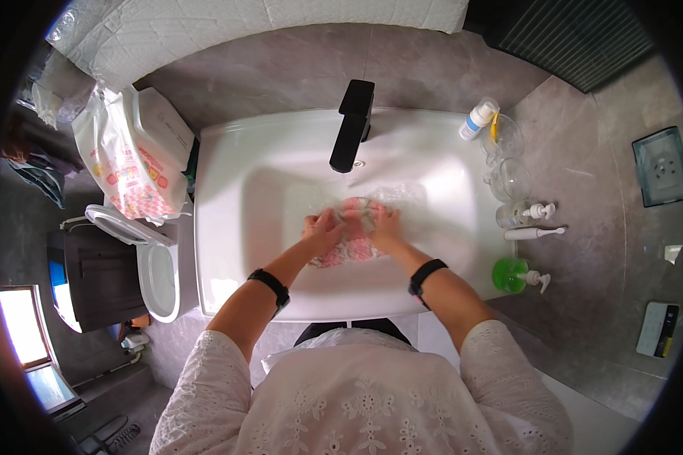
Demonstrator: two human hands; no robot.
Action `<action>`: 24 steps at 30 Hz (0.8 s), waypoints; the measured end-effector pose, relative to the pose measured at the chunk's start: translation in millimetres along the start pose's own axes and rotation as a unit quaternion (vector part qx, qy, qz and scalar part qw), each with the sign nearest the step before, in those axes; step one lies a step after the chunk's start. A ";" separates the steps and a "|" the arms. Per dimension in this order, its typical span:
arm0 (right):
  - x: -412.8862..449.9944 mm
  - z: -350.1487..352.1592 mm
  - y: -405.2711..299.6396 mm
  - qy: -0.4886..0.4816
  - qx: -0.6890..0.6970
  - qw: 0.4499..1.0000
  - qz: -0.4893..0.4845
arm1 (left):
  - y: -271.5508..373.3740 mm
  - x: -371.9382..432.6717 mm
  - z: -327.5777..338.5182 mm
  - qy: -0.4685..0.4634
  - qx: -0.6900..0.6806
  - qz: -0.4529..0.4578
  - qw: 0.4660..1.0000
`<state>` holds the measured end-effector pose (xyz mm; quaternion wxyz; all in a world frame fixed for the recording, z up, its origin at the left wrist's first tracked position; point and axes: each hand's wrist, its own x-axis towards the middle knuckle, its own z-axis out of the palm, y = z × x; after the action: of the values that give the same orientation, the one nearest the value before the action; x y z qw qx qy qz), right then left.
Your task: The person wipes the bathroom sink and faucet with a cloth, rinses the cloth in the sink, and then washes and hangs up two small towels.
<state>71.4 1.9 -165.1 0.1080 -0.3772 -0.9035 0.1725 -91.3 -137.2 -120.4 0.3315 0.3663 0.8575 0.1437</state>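
Note:
Both of my hands are down in a white washbasin (219,227), on a pink and white cloth (356,250) that looks wet. My left hand (323,230) grips the cloth's left side with bent fingers. On its right side, my right hand (387,228) has its fingers curled on the fabric. Water with some suds seems to surround the cloth. Above it stands a black faucet (347,139); whether water runs from it I cannot tell. The cloth's underside is hidden.
Along the basin's right rim stand a white pump bottle (477,120), glass cups (509,179), a clear pump bottle (511,214), an electric toothbrush (529,234) and a green soap bottle (509,276). At left are a toilet (162,278) and a printed plastic bag (128,165).

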 end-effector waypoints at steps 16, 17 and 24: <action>-3.5 -77.8 -127.3 -0.015 0.222 0.969 -0.110 | 48.4 -2.3 -29.6 -0.313 -0.827 -0.107 0.456; 1.4 -75.6 -125.6 -0.014 0.222 0.968 -0.112 | 53.9 -6.7 -37.4 -0.207 -0.790 -0.129 0.562; 48.3 -58.4 -27.0 0.042 0.084 0.992 0.078 | 34.1 -9.2 -56.3 -0.137 -0.541 -0.238 0.795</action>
<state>39.5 32.4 -97.8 0.1637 -0.4431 -0.8482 0.2397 -106.3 -120.5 -57.8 0.6134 -0.0722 0.6454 0.4494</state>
